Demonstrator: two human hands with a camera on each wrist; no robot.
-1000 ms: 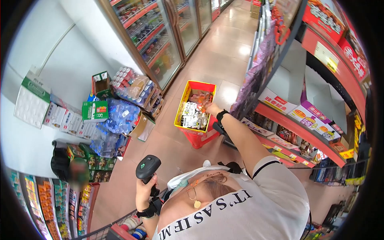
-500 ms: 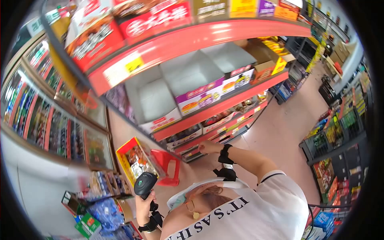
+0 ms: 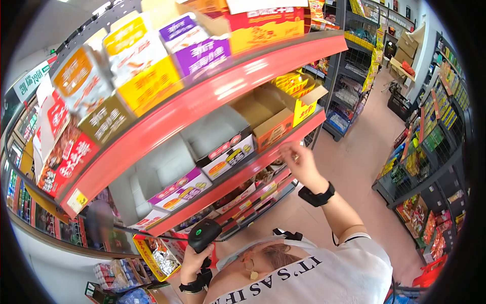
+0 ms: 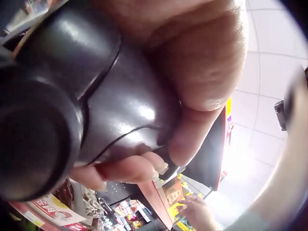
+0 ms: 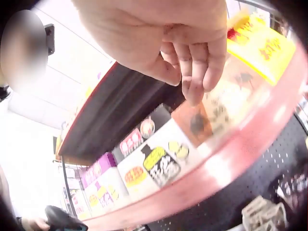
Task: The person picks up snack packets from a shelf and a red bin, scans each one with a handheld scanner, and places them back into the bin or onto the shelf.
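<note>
My left hand (image 3: 193, 261) grips a black handheld scanner (image 3: 204, 234) low in the head view; the left wrist view shows the fingers (image 4: 130, 168) wrapped round its dark body (image 4: 134, 106). My right hand (image 3: 302, 164) is raised beside the red shelf edge (image 3: 243, 167), near a brown open carton (image 3: 271, 114). In the right wrist view that hand (image 5: 168, 43) hangs with loosely bent fingers and holds nothing, in front of the carton and a yellow packet box (image 5: 267, 48). Left of the carton stand open boxes with white (image 3: 230, 157) and purple (image 3: 182, 190) fronts.
Above is a shelf with snack boxes (image 3: 152, 86). A yellow-red box of packets (image 3: 164, 258) is at lower left, near shrink-wrapped cans (image 3: 114, 276). An aisle floor (image 3: 349, 177) runs at right, beside another rack (image 3: 422, 157) and a black basket (image 3: 400, 104).
The view has swung right from the yellow-red box to the shelves. My right hand has left that box and risen beside the shelf edge. My left hand still holds the scanner.
</note>
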